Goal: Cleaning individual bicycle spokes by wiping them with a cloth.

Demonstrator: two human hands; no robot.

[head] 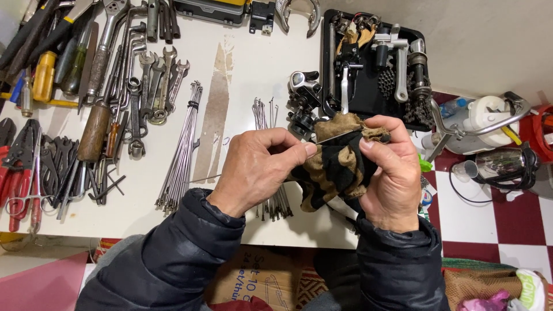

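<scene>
The white tabletop (253,63) filled most of the view, crowded with tools. Along its left edge lay spanners (151,80) and a wooden-handled hammer (95,129), with red-handled pliers (17,173) at the far left. Toward the far right corner sat a black tray (368,103) holding metal bicycle parts. A long bundle of spokes (181,147) lay near the middle, and a looser bunch (268,118) stood just beside it, running under the hands.

Above the near edge, both hands were busy. The right hand (391,173) was closed round a grubby brown-and-black rag (337,164), fingers wrapped over the top, thumb pressing in from the side. The left hand (256,170) was pinched shut, thumb and forefinger together on a thin spoke (331,138), whose bright length showed where it entered the rag. So the spoke was off the tabletop, held between the two hands, partly buried in cloth.

By my reckoning, a good wipe here would want the rag squeezed evenly all round the wire, the pinch firm so it does not twist, and a straight pull along its length rather than any bending. How dirty the spoke was could not be told.
</scene>
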